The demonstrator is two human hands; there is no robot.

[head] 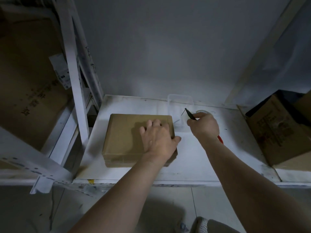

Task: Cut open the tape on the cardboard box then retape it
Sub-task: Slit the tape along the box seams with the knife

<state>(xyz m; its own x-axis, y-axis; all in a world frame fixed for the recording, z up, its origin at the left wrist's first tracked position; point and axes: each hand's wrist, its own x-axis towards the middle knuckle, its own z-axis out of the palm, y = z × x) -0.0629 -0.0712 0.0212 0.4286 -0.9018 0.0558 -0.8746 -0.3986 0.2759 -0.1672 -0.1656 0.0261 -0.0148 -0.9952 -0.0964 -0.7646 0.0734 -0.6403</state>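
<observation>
Left hand [158, 138] flat on cardboard box [124, 140] near shelf's [202, 157] front edge; right hand [204, 126] gripping cutter [190, 114]. Risk: slipping blade nicking those spread fingers.

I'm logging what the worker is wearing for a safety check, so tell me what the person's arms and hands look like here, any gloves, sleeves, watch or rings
Both arms are bare as far as the frame shows: no sleeves reach the forearms. The left hand and the right hand wear no gloves. No watch, band or ring shows on either wrist or on the visible fingers, though the light is dim and the right hand's fingers are partly hidden.
</observation>
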